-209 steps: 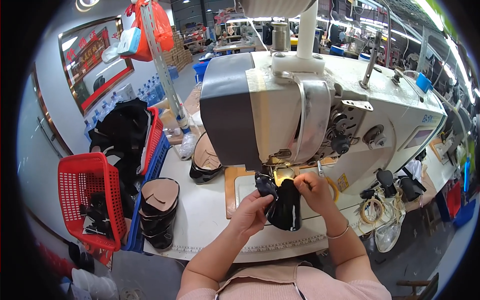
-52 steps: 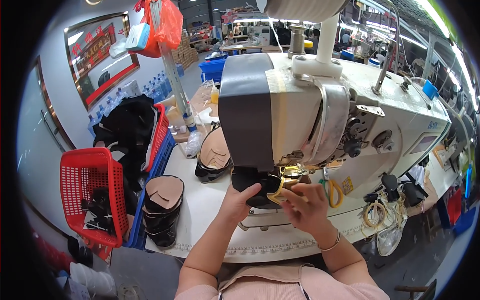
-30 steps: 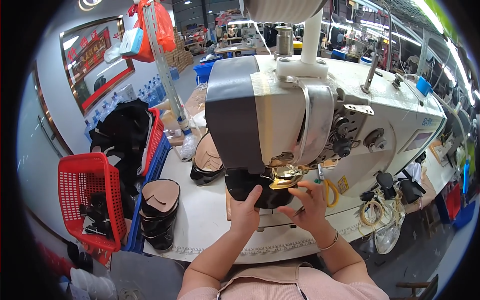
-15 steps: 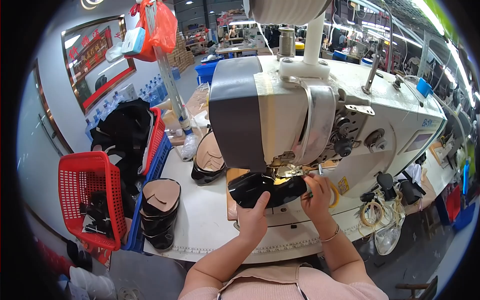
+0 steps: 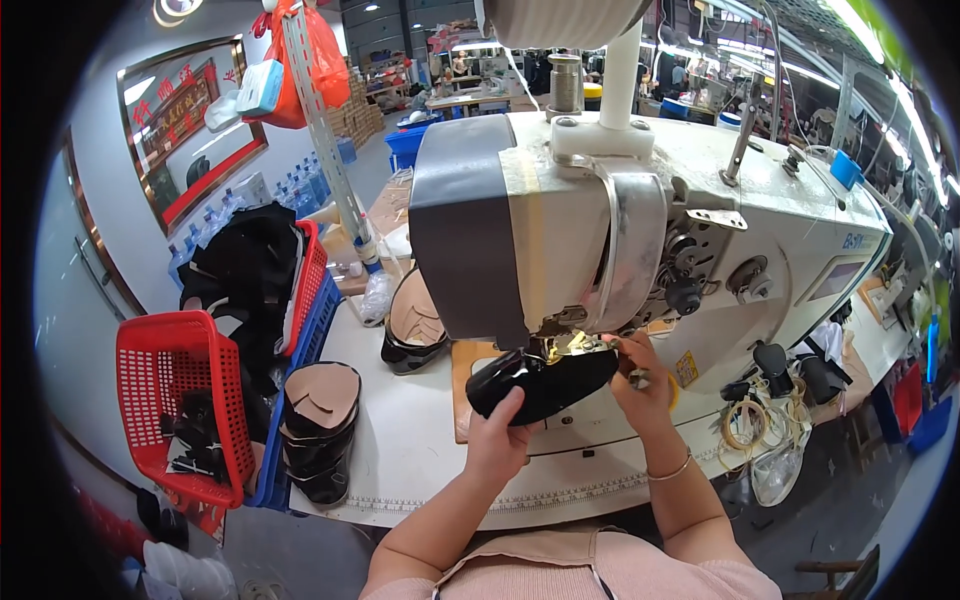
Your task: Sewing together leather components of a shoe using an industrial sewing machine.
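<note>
Open table is seen behind its front edge. The shoe piece is pinched by the left hand; a metal thing is clasped in the half-curled right hand. The piece's far edge is set beneath the sewing machine.

Glossy black curved piece under sewing head

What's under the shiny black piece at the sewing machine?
The white table shows in front of the black piece. The left hand holds it, thumb on top; most other fingers are hidden. What lies directly beneath is covered.
</note>
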A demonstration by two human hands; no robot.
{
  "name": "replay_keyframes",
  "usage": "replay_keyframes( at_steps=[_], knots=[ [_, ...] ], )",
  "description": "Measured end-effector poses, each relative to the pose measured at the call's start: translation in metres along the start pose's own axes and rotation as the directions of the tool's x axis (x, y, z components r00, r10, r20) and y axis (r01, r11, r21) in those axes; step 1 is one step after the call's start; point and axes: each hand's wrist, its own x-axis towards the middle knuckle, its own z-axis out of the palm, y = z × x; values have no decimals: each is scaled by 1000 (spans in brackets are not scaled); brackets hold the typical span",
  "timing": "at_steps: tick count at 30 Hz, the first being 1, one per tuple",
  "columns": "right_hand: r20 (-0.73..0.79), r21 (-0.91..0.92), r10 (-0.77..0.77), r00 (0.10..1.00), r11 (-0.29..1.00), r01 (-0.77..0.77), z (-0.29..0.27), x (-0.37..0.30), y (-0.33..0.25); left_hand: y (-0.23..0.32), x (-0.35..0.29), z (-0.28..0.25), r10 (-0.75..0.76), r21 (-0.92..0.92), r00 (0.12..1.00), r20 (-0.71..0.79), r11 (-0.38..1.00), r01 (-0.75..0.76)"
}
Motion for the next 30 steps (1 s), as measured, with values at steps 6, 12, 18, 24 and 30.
replay_keyframes(
  at_steps=[6,12,18,24,30],
  knots=[
    [267,-201,-270,925,923,327,-11,17,-36,-21,-9,-5,150,117,989,-12,982,-148],
    [413,-507,-433,801,621,597,-2,24,-14,-26,-9,5,178,4,984,-1,984,-178],
    [382,-548,-533,755,527,649,-1,33,-2,-17,2,-3,211,256,977,11,944,-207],
    [374,-602,-559,740,460,653,2,25,-5,-8,11,-10,275,363,961,-16,897,-251],
    [455,-686,-515,727,317,654,-2,13,-25,20,24,-18,43,374,997,57,926,-61]
  ],
)
